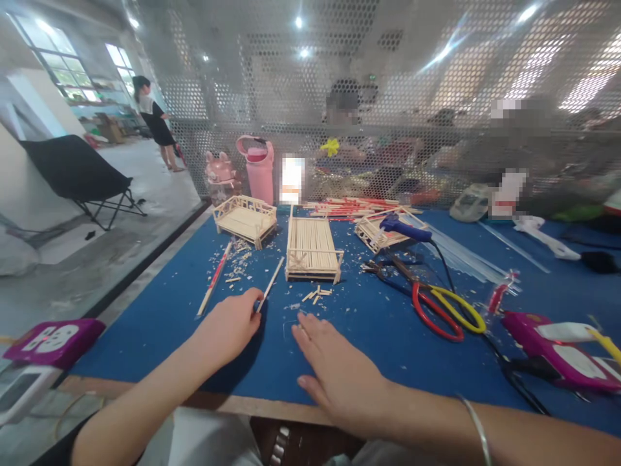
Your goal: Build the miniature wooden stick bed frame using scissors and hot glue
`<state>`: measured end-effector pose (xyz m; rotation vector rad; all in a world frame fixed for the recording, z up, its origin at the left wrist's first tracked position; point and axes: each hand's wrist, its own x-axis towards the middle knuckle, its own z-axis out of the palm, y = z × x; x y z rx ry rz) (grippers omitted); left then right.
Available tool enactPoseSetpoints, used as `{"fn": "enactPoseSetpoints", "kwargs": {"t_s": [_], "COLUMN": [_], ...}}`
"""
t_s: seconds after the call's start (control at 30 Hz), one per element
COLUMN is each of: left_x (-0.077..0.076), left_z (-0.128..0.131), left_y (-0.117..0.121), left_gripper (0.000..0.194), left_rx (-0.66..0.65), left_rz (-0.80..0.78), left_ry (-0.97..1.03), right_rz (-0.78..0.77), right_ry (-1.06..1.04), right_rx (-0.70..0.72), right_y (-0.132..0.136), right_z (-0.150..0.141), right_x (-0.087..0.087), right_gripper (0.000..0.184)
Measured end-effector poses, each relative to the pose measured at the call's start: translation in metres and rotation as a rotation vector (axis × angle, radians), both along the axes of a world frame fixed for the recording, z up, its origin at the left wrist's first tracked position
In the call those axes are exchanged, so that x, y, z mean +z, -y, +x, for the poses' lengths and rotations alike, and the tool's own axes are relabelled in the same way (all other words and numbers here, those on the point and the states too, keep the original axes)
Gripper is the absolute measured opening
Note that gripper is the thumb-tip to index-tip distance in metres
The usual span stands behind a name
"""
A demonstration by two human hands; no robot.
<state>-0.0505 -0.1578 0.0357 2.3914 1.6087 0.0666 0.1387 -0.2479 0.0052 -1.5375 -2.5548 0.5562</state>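
Observation:
My left hand [233, 327] pinches a thin wooden stick [270, 285] that slants up and away over the blue tabletop. To its right, my right hand [334, 366] lies palm down with its fingers stretched out, holding nothing that I can see. Just beyond the hands stands a miniature bed made of sticks [313, 243], with a low railing at its near end. A small stick bench [246, 220] is behind to the left, and another stick piece [381, 230] lies at the right. Short cut stick pieces [317, 295] are scattered before the bed.
Pliers [388, 275], red-and-yellow-handled scissors [446, 310] and a blue glue gun [405, 228] lie on the right, near clear glue sticks [453, 249]. A pink bottle [259, 171] stands by the perforated metal screen [272, 84]. Purple power strips [557, 349] flank the table. A person [155, 120] stands far left.

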Motion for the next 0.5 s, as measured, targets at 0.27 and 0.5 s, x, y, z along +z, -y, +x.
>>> {"fn": "enactPoseSetpoints", "kwargs": {"t_s": [0.27, 0.5], "left_x": [0.030, 0.039], "left_z": [-0.003, -0.006], "left_y": [-0.019, 0.004], "left_gripper": [0.026, 0.016], "left_rx": [0.044, 0.149], "left_rz": [0.089, 0.183], "left_ry": [0.115, 0.350], "right_rz": [0.252, 0.239], "right_ry": [-0.156, -0.356], "right_rx": [0.002, -0.214], "right_y": [-0.059, -0.067], "right_z": [-0.088, -0.062], "right_x": [-0.004, 0.024], "right_gripper": [0.049, 0.032]}}
